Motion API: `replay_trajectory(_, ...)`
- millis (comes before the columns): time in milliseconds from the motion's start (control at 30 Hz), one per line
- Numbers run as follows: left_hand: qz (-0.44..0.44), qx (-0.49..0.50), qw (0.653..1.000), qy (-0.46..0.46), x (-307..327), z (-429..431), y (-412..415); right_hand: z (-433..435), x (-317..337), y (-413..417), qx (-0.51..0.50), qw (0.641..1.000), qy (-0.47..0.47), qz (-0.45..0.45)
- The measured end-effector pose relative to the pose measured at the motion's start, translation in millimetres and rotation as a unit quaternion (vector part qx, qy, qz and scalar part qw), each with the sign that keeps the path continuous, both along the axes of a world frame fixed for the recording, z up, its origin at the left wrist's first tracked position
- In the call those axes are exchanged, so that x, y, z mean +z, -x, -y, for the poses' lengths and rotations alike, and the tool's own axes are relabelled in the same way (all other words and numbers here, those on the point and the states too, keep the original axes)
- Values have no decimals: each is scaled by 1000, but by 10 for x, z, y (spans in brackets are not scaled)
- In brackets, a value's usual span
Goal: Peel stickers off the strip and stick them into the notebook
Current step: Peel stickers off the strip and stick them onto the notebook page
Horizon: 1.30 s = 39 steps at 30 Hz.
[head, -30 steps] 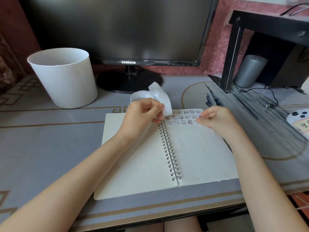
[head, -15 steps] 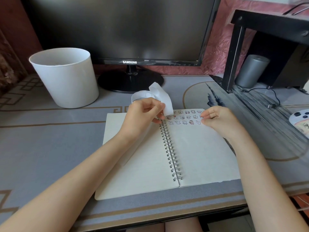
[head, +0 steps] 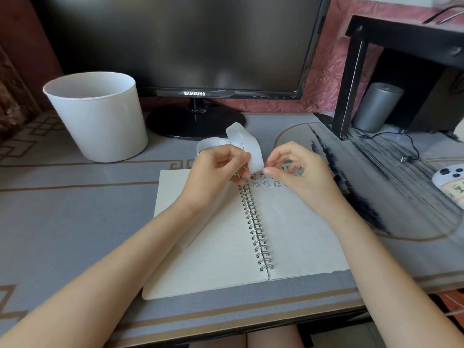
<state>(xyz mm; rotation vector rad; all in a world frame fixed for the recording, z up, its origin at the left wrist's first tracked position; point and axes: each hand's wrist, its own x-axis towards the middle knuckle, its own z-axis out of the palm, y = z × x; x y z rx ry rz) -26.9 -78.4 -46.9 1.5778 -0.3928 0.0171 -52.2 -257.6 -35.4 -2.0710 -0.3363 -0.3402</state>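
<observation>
Left hand (head: 216,169) pinches the strip (head: 247,144) over the notebook (head: 301,234), so right hand (head: 301,172), fingers (head: 270,170) pinching its end, can peel a sticker.

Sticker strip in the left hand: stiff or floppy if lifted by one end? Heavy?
Probably floppy: the sticker strip arcs in loose loops above the left hand pinching it. Likely very light, since the loops stand unsupported. It may recoil if released.

Notebook (head: 226,247), bin (head: 100,121), monitor (head: 195,121) on desk (head: 62,209)
</observation>
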Motion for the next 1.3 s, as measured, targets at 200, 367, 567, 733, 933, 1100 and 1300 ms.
replay_trajectory(200,-4,-9,1000,7,13,1,7,-53,-29,13,3,1000,-22,4)
replay_trajectory(367,-13,-26,1000,-4,10,10,23,-37,-26,-8,-3,997,-70,18)
replay_trajectory(567,-13,-26,1000,-11,-30,23,19,-27,-64,-31,-18,998,-64,8)
replay_trajectory(733,-4,-30,999,-14,-39,19,15,-26,-65,-29,-15,998,-62,1)
replay_trajectory(933,2,-37,999,-9,-37,14,19,-15,-86,-45,-5,998,-67,-6)
replay_trajectory(1100,1,-37,999,-9,-39,21,16,-19,-84,-47,7,996,-81,-20)
replay_trajectory(1300,-7,-36,999,-14,-48,25,22,-33,-78,-49,10,994,-100,-31)
